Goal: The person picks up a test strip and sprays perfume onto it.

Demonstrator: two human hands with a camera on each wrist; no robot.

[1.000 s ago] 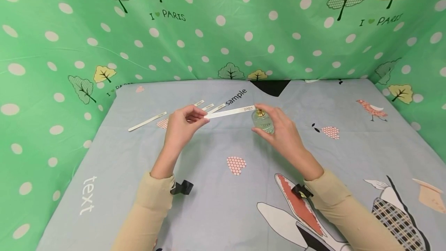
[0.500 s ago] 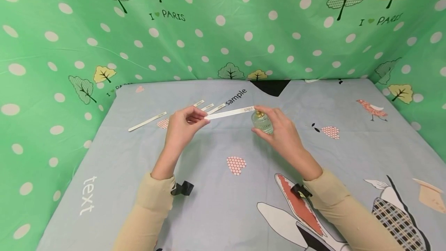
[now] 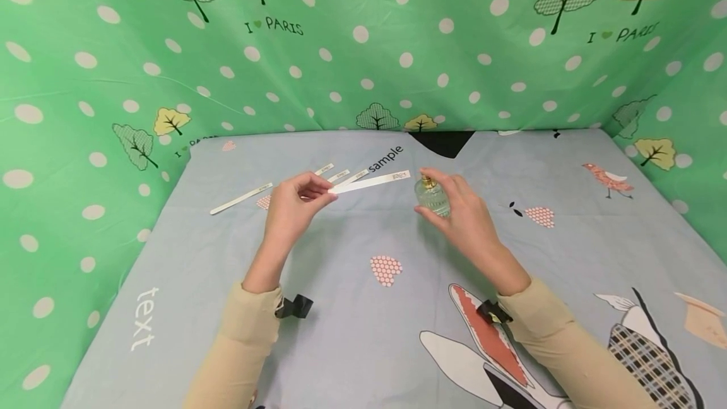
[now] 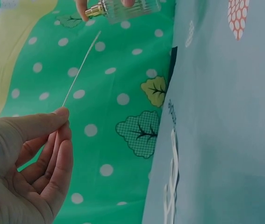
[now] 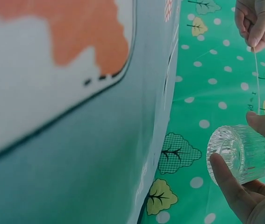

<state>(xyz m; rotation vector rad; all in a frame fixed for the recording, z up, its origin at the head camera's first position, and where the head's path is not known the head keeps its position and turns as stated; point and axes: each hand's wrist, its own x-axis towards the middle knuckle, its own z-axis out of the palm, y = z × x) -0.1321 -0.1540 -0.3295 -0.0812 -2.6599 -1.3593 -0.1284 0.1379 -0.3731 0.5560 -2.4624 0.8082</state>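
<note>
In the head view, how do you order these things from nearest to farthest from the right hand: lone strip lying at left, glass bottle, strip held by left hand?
1. Glass bottle: gripped in the right hand itself.
2. Held strip: pinched by the left hand, free end towards the bottle.
3. Lone strip: on the cloth, beyond the left hand.

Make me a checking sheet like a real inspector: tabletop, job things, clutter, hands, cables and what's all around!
Surface: blue-grey tablecloth, printed with hearts, a bird and words.
Job's things: white scent strip, printed at its far end; glass perfume bottle with gold neck, raised off the cloth, not touching the strip.
Clutter: four other strips lying on the cloth, three close together, one apart.
Hands: left hand pinches the strip; right hand grips the bottle.
Cables: nothing seen.
Surroundings: green polka-dot curtain with printed trees.
</note>
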